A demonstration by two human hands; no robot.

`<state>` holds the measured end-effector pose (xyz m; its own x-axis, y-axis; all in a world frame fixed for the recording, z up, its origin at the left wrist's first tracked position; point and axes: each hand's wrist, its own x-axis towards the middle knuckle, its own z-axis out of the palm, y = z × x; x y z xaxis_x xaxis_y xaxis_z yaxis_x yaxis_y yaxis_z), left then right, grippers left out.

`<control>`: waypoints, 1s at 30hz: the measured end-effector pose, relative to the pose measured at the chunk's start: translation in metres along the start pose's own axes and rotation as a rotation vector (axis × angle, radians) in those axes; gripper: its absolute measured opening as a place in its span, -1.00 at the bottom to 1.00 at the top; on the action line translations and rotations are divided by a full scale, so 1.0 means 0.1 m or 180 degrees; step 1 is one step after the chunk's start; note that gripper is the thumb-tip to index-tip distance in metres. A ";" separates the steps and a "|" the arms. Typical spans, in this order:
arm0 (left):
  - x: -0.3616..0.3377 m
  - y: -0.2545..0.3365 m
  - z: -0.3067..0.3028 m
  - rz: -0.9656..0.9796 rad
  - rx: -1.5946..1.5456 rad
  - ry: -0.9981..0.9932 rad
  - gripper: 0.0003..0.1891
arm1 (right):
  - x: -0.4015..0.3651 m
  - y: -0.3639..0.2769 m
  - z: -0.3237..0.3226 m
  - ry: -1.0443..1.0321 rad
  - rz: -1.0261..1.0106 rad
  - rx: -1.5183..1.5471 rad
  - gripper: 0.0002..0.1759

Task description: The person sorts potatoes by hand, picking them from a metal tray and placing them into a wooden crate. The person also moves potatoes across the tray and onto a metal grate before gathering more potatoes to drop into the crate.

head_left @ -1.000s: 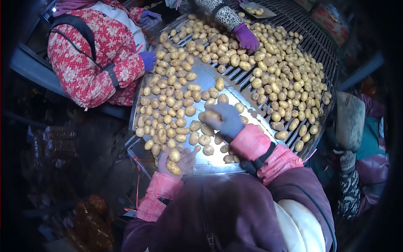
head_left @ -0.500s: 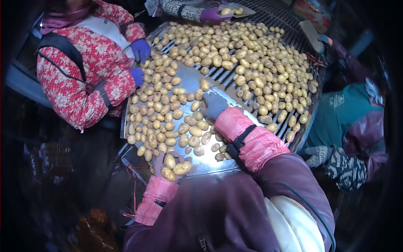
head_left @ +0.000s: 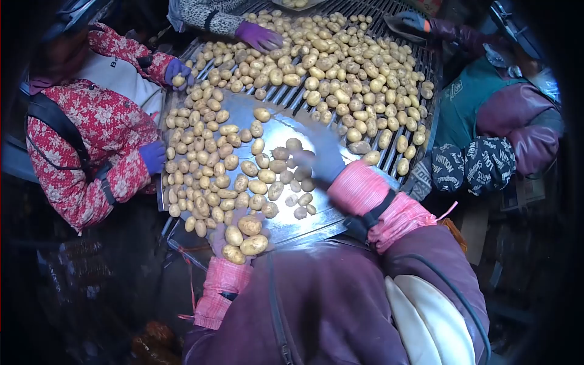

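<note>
My left hand (head_left: 219, 240), in a light purple glove with a pink sleeve, is at the near edge of the metal tray (head_left: 292, 225), curled round several large potatoes (head_left: 253, 244). Above the bare part of the tray is my right hand (head_left: 322, 155), gloved in grey-blue and smeared by motion; its fingers are too blurred to read. Small potatoes (head_left: 285, 165) lie just left of it. Many more potatoes (head_left: 207, 152) cover the tray's left side, and others lie on the slatted grate (head_left: 298, 103) beyond.
At the left is a person in a red floral jacket (head_left: 97, 140), purple-gloved, one hand holding a potato. A purple-gloved hand (head_left: 260, 36) of another person reaches over the far potatoes. A person in a green apron (head_left: 468, 100) stands at the right.
The view has shifted. My left hand now holds one more large potato. The floral-jacketed person's far hand has lifted with a potato. The far purple-gloved hand has moved over the potatoes, fingers spread.
</note>
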<state>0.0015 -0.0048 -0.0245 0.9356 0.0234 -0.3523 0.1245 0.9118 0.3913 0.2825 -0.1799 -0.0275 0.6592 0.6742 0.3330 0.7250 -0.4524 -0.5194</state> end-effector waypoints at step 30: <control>-0.10 -0.12 0.04 -0.0039 -0.0060 0.0203 -0.19 | -0.13 -0.12 0.38 -0.1068 0.0713 -0.0285 -0.53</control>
<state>-0.0078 -0.0182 -0.0222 0.9110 0.0376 -0.4106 0.1291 0.9197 0.3708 0.2573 -0.1608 -0.0555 0.7119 0.6994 -0.0633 0.5951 -0.6487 -0.4744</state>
